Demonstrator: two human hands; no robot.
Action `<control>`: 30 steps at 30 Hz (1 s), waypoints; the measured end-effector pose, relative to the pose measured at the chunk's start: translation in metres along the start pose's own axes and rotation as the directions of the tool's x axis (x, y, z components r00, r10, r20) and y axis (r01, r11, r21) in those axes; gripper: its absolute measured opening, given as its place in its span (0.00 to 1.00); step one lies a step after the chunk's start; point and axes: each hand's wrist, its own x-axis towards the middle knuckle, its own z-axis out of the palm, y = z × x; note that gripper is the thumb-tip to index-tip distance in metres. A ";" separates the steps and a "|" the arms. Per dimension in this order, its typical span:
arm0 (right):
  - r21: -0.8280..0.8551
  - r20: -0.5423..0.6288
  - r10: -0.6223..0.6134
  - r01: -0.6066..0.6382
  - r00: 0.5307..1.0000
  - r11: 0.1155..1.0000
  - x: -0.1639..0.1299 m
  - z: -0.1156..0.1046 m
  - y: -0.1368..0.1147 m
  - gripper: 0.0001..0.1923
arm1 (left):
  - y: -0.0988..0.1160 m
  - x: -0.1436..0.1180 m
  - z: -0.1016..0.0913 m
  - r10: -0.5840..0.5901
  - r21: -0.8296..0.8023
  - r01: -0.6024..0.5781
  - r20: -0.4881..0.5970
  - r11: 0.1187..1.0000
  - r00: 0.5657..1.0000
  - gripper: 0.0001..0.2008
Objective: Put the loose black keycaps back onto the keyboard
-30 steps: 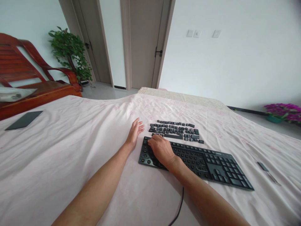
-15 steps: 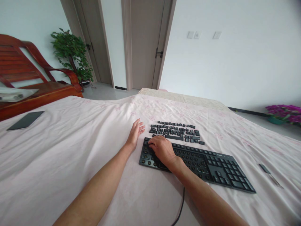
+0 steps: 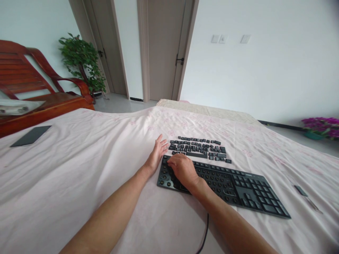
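While the right hand curls its fingers over the keyboard's left end, seemingly seating a cap, the left hand lies flat beside it. Loose keycaps lie just beyond the fingertips; next needs picking one.

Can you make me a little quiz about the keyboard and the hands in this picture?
1. True or false: the right hand rests on the keyboard's left end.
2. Where do the loose keycaps lie? A) on the wooden chair B) on the pink bedsheet beyond the keyboard C) on the floor
3. Fill in: the left hand lies flat and open on the ____.

Key: 1 true; 2 B; 3 bedsheet, just left of the keyboard.
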 end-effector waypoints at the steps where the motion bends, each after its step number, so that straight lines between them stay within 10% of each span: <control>1: 0.003 -0.003 0.001 -0.001 1.000 1.000 -0.001 0.000 0.000 0.06 | -0.002 -0.001 0.001 0.005 0.005 -0.005 0.022 1.000 1.000 0.37; 15: 0.017 -0.050 -0.046 0.047 0.998 0.999 -0.002 0.005 0.002 0.09 | -0.005 -0.002 0.006 -0.002 0.027 0.000 0.045 1.000 0.999 0.32; 17: 0.008 -0.050 -0.074 0.075 0.996 0.997 -0.002 0.006 0.003 0.11 | -0.002 -0.004 0.010 -0.018 0.047 0.025 -0.142 0.999 0.990 0.27; 21: -0.044 -0.033 -0.133 0.131 0.991 0.990 -0.004 0.004 0.001 0.13 | 0.001 -0.010 0.013 -0.010 0.056 0.054 -0.596 0.997 0.803 0.23; 24: -0.060 -0.025 -0.156 0.155 0.987 0.986 -0.005 0.004 0.001 0.13 | -0.001 -0.011 0.011 0.003 0.058 0.009 -0.191 0.998 0.982 0.24; 30: 0.106 -0.128 -0.064 0.078 0.990 0.991 -0.003 0.010 0.009 0.08 | -0.007 -0.001 0.003 -0.026 -0.006 0.027 0.063 1.000 0.998 0.33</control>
